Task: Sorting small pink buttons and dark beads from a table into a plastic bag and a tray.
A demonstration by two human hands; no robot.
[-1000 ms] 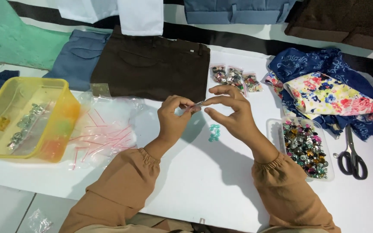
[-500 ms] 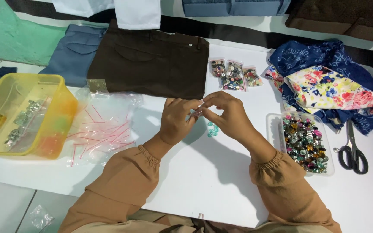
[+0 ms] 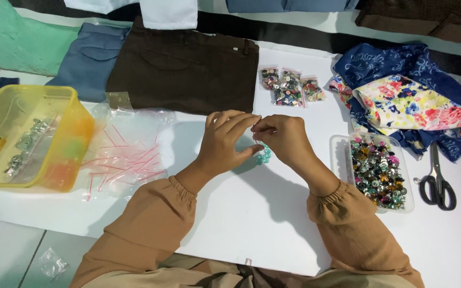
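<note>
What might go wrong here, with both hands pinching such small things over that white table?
The left hand and right hand meet above a few teal buttons lying loose on the white table; one nudge could probably scatter them. The open clear tray of mixed buttons sits close beside the right sleeve, so a sweep of that arm might tip it. The scissors lie just beyond, within reach of a careless move.

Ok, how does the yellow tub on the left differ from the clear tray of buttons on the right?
The yellow tub is tinted, deep and tilted, while the clear tray is colourless, shallow and lies flat. The yellow tub holds only a few filled small bags; the clear tray is packed with loose mixed-colour buttons. Both are lidless plastic containers on the white table, one to each side of the hands.
</note>
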